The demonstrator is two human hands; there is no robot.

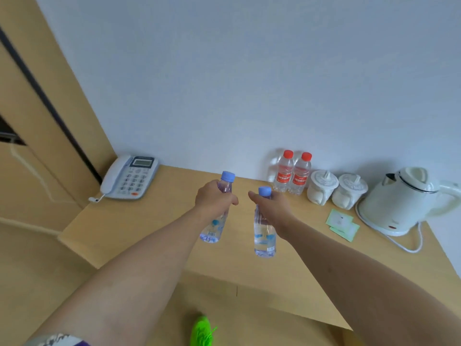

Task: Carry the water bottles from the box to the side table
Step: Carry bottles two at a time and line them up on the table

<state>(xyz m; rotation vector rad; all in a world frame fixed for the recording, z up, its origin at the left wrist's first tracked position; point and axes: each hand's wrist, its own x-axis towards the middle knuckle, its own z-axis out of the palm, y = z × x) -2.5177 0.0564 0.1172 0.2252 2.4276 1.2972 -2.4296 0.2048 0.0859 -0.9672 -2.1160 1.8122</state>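
Observation:
My left hand (213, 199) grips a clear water bottle with a blue cap (215, 228) near its neck. My right hand (273, 208) grips a second blue-capped water bottle (264, 239) the same way. Both bottles are upright over the middle of the light wooden side table (154, 231); whether their bases touch the top I cannot tell. The box is not in view.
Two red-capped bottles (291, 174) stand against the wall at the back. Right of them are two white lidded cups (335, 191), a white electric kettle (401, 198) with its cord, and green paper sachets (343, 224). A grey telephone (129, 177) sits at the back left corner.

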